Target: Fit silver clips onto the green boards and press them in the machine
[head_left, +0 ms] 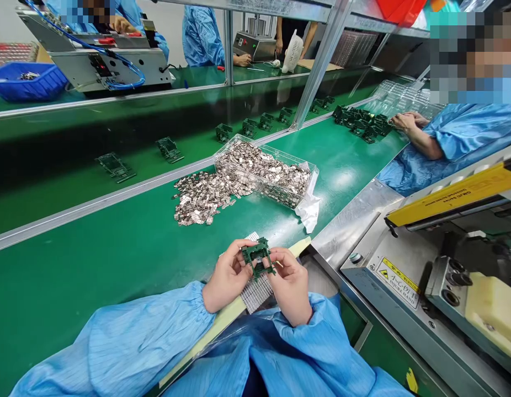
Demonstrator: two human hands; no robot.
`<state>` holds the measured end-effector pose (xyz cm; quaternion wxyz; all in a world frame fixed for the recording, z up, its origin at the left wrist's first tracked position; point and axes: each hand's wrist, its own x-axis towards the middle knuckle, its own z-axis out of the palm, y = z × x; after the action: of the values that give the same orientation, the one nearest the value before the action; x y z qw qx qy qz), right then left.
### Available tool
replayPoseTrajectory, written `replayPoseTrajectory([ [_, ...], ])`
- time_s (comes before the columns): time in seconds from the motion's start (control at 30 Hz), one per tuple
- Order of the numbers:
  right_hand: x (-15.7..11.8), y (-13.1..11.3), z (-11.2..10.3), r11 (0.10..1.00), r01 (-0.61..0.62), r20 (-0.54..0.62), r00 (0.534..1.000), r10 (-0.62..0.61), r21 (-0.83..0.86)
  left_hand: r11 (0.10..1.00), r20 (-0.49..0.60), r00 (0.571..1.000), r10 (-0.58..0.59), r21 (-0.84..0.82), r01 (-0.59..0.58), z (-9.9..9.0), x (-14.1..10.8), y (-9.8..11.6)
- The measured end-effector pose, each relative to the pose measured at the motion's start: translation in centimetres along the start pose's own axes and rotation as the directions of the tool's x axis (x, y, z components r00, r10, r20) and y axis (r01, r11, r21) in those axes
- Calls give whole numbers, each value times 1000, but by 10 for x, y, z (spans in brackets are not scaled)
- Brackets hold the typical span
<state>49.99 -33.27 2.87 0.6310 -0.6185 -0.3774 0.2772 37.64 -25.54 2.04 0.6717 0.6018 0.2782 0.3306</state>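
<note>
Frame (259, 248) (dark green) — between both hands (227, 278), gripped from either side.

Dark green frame (256, 252), single piece: roughly square, open middle, notched edges with small projecting legs. Held up at six o'clock from view centre, slightly tilted; left hand (227, 277) grips its nine o'clock side, right hand (290, 284) its three.

Green bench top (94, 253) is edged by a metal rail (94, 207). Beyond, a green strip (57, 140) is seen, darkened by shadow. Overhead, a metal shelf (280, 7) is carried on posts (320, 66). Pale wall (168, 30) is glimpsed behind. Light is mirrored in the bench top (soft whitish patches).
</note>
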Motion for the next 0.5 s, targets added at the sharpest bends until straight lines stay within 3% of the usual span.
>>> replayPoseTrajectory([
  [0.27,-2,-1,0,1000,-19,-22,1000,19,15,995,38,999,14,-100,-10,2,0,2],
  [0.5,-5,-2,2,1000,-6,-23,1000,6,-6,1000,-1,1000,12,-27,-12,3,-1,5],
])
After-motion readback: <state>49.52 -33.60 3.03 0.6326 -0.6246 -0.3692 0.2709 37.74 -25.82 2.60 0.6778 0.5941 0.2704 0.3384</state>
